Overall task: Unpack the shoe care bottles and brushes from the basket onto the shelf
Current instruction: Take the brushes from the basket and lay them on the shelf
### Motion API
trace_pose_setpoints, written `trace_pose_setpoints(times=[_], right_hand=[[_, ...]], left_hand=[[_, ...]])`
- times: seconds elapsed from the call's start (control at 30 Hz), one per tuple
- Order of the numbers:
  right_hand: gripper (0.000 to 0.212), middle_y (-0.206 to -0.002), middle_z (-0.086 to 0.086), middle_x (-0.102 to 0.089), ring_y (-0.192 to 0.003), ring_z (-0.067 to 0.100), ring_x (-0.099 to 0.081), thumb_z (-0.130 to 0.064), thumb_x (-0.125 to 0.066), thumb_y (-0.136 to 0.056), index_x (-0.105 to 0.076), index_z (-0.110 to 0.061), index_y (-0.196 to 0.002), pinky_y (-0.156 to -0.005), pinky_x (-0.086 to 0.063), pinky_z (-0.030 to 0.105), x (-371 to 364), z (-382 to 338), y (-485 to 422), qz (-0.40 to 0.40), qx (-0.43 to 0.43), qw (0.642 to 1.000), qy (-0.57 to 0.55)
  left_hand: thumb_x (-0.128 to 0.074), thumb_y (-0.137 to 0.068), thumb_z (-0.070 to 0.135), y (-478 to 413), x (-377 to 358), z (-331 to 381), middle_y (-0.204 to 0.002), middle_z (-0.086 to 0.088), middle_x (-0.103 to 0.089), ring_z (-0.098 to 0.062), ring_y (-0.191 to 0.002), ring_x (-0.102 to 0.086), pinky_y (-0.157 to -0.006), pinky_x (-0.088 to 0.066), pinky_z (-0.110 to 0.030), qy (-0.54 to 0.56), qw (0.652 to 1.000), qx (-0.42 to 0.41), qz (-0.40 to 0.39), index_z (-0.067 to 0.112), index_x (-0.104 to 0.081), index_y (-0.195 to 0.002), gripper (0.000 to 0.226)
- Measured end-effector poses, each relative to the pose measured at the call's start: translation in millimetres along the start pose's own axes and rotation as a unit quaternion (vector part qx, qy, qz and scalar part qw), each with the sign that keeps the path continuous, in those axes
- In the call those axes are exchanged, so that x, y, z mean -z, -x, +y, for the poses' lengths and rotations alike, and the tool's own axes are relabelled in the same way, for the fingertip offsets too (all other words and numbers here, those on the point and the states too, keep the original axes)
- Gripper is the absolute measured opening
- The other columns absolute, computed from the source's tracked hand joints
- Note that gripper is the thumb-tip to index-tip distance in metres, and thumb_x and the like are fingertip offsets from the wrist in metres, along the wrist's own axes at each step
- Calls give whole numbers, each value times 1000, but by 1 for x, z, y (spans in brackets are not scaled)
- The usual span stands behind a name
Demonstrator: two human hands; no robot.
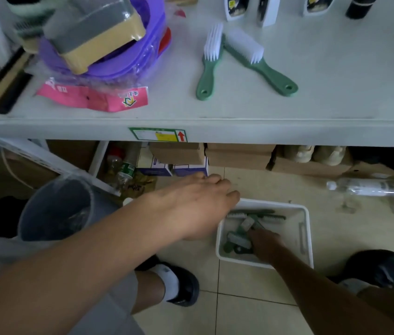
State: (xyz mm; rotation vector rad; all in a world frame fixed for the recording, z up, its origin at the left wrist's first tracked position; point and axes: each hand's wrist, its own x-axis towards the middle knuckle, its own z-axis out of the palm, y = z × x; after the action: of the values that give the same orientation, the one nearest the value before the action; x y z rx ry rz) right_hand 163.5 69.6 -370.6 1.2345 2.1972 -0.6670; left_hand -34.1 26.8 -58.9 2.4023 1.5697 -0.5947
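On the shelf (336, 93), upper middle of the frame, lie two green brushes with their heads touching. The left brush (208, 62) runs nearly upright with its bristles up, and the right brush (266, 68) slants toward the lower right. White bottles (233, 8) line the top edge, their labels too blurred to read. A sticker (158, 134) on the shelf edge shows a red up-arrow. At lower right, the white basket (306, 228) on the floor holds more green brushes (237, 238). Your right hand (263, 241) is down among them, but I cannot tell if it grips one. Your left hand (191, 206) hovers with loose fingers by the basket's corner.
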Motion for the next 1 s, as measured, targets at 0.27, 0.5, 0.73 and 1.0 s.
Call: trace_pose_setpoints(times=[0.27, 0.5, 0.73, 1.0], right_hand=[[34, -117, 1, -69, -100, 16, -68, -26, -56, -93, -56, -18, -126, -81, -57, 27, 77, -21, 62, 106, 50, 993, 5], [28, -107, 1, -67, -89, 16, -65, -29, -55, -92, -58, -24, -119, -78, -55, 29, 193, -58, 156, 114, 176, 972, 103], [41, -101, -16, -69, -80, 2, -63, -46, -53, -88, -53, -40, -128, -70, -55, 22, 314, -16, 248, 215, 214, 944, 128], [34, -68, -4, -69, -60, 10, -61, -42, -63, -86, -71, -33, -118, -59, -54, 33, 393, 44, 198, 390, 124, 912, -11]], left_hand=[[-62, -94, 27, 10, 20, 4, -136, -5, -51, -25, -131, -46, -108, -41, -45, 15, 1000, 17, -11, 17, -45, -139, 49], [-42, -99, 61, 41, 60, -1, -143, 1, -52, -19, -134, -48, -110, -41, -43, 101, 992, 35, 70, 24, -44, -143, 57], [-30, -97, 68, 62, 102, -3, -120, 14, -64, -3, -108, -60, -98, -50, -39, 382, 860, 95, 325, 33, -52, -123, 49], [-36, -100, 61, 28, 91, -11, -135, 9, -54, -6, -120, -52, -102, -45, -36, 302, 917, 167, 199, 29, -44, -132, 46]])
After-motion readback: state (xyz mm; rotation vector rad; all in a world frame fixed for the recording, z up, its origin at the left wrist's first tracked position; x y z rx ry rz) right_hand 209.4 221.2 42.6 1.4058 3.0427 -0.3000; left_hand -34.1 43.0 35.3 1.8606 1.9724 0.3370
